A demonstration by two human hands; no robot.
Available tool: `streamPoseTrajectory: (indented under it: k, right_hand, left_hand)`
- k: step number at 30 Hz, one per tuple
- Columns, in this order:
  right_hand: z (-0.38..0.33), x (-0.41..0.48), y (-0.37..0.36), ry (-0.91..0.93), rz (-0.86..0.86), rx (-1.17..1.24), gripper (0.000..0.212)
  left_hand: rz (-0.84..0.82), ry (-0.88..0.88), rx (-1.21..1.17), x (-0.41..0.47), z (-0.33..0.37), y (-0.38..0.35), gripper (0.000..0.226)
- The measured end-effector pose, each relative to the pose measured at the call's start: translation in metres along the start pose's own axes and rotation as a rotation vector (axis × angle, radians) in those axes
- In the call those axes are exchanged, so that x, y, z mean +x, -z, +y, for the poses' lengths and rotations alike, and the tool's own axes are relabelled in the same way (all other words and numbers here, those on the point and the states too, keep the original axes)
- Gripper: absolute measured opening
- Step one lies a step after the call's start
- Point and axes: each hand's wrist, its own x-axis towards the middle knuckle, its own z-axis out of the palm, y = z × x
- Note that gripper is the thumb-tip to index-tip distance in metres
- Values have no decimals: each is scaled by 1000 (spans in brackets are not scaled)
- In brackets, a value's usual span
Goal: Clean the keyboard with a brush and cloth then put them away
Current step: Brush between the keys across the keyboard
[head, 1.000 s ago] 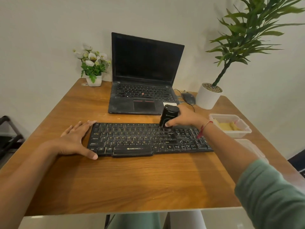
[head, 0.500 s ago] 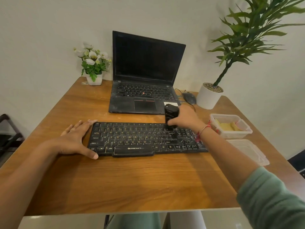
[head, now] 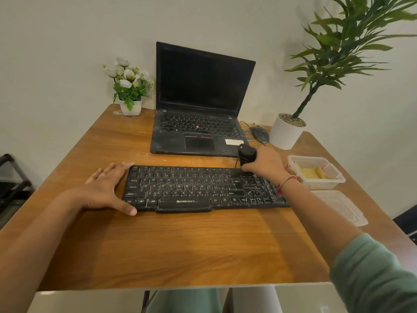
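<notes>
A green sleeve (head: 372,279) covers the right forearm at the near corner; the wooden table (head: 180,245) runs away from it, warm brown with a visible grain; the keyboard (head: 203,188) lies across the table's middle, black and flat, with pale dust and smears on its keys and a ZEBRONICS mark on the front lip; its long axis runs left to right, roughly parallel to the near table edge. The left hand (head: 106,188) lies flat on the table at the keyboard's left end, fingers straight and close together, thumb spread out against the near left corner. The right hand (head: 265,164) curls its fingers around the brush (head: 247,155), a short black stubby tool standing on the far edge of the keyboard, right of centre; its long axis is nearly upright, top tipped slightly toward the far side, working end down on the keys and hidden by the fingers. Just right of the keyboard sit a clear lid (head: 340,206) and, beyond it, a clear container (head: 316,172) holding a yellow cloth (head: 312,173); farther back stand an open laptop (head: 200,105) with a dark screen, a mouse (head: 259,134), a white plant pot (head: 285,132) and a small flower pot (head: 129,91), all before a plain pale wall.
</notes>
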Motion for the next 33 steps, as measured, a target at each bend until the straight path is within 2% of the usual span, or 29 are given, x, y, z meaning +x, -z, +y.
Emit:
streamPoseTrajectory:
  k: [2,3,4,5,8,10,14,17,19,20,23,25,29,31,33]
  right_hand:
    - [-9,0,-2,-66,-130,400,37]
    - [-9,-1,-1,-105,-154,527,40]
    - [-7,-1,0,-125,-146,553,40]
    - [0,0,3,-115,-113,487,38]
    - [25,2,14,-100,91,49,23]
    - [35,-2,15,-112,171,-50,25]
    - [13,-9,-1,-24,114,59,26]
    - [-11,-12,-13,-36,-3,427,27]
    - [-13,-11,-14,-76,-27,548,31]
    - [-10,-10,-11,-83,-20,521,30]
    - [-4,-14,1,-72,90,167,27]
    - [-16,-26,-2,-16,100,73,31]
    - [-52,-55,-27,209,91,85,35]
    - [-55,-57,-27,226,59,159,35]
    - [-47,-51,-22,168,31,211,26]
  left_hand:
    - [-4,5,7,0,0,0,147]
    - [-2,4,10,0,0,0,147]
    - [2,1,13,1,-1,0,148]
    - [4,-2,15,1,-2,0,148]
    - [2,-4,12,1,-3,0,149]
    - [-2,-7,8,1,-3,0,148]
    - [-5,-5,20,1,-3,1,148]
    - [-14,4,21,1,-2,1,146]
    - [-13,5,19,1,-2,0,145]
    - [-10,3,20,1,-2,0,145]
    - [-3,1,16,0,-3,0,146]
    - [8,-3,10,1,-4,0,148]
    - [6,-1,6,1,-3,-1,146]
    - [2,1,8,1,-2,0,145]
    - [-1,4,8,0,-2,0,145]
